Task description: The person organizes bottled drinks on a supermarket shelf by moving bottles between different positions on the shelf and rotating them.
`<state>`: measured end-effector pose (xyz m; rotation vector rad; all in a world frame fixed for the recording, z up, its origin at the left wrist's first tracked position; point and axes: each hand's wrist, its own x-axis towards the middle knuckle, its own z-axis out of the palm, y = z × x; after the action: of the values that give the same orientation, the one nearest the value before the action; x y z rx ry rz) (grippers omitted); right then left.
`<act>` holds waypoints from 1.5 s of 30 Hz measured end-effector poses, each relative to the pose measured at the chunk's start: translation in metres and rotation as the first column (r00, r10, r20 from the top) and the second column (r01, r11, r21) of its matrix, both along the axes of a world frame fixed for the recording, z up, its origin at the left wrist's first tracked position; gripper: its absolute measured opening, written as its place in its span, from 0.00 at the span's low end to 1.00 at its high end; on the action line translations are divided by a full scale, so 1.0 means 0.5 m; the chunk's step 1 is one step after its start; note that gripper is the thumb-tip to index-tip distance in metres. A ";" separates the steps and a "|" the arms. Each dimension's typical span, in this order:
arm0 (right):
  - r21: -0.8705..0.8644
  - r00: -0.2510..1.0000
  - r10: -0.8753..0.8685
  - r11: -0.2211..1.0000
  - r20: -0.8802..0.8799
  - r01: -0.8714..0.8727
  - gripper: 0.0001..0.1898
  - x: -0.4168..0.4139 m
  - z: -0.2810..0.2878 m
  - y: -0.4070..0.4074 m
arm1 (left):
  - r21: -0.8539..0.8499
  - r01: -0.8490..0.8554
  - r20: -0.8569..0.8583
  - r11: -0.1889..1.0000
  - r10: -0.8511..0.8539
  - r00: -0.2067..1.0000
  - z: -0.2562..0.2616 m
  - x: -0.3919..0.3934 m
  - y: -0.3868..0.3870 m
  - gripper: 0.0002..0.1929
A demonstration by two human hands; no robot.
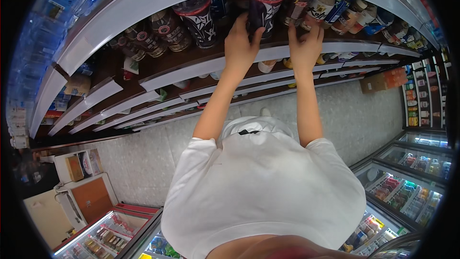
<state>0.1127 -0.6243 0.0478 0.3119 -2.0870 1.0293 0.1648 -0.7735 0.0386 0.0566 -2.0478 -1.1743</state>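
Note:
On a store shelf stands a dark plastic bottle with a red band (266, 9). My left hand (244, 43) is at its lower left side, thumb against or just in front of the bottle and fingers reaching behind toward the shelf; whether it grips is unclear. My right hand (305, 45) is raised at the shelf's front, fingertips at the base of a bottle with a white label (318, 9) and near a dark brown bottle (297, 6). Whether the fingertips press on them cannot be told. A similar dark bottle (199, 21) stands further left.
Dark coffee-like bottles (170, 32) line the shelf at left. The shelf's white front edge (201, 68) curves below my hands, with lower shelves under it. A cardboard box (382, 80) sits on the floor at right. Glass-door coolers (406, 187) stand behind me.

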 end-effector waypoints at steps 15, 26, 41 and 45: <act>-0.095 0.898 0.422 0.906 0.125 -0.413 0.12 0.036 0.008 0.003 | -0.299 -0.196 0.046 0.934 0.219 0.975 0.013 -0.034 0.014 0.22; -0.010 0.762 0.648 0.761 -0.007 -0.648 0.34 -0.087 0.000 -0.282 | -0.155 -0.609 -0.290 0.778 0.553 0.781 -0.017 0.125 -0.083 0.11; -0.116 0.798 0.566 0.824 0.209 -0.554 0.39 -0.022 0.029 0.004 | -0.091 -0.461 -0.129 0.883 0.449 0.884 -0.014 0.091 -0.092 0.23; -0.099 0.818 0.527 0.849 0.228 -0.519 0.39 -0.021 0.031 0.022 | -0.092 -0.359 -0.098 0.929 0.350 0.931 -0.017 0.045 -0.071 0.23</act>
<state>0.1022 -0.6133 0.0631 0.8165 -2.2586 1.4873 0.1874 -0.8091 0.0301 0.3103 -1.9261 -0.8258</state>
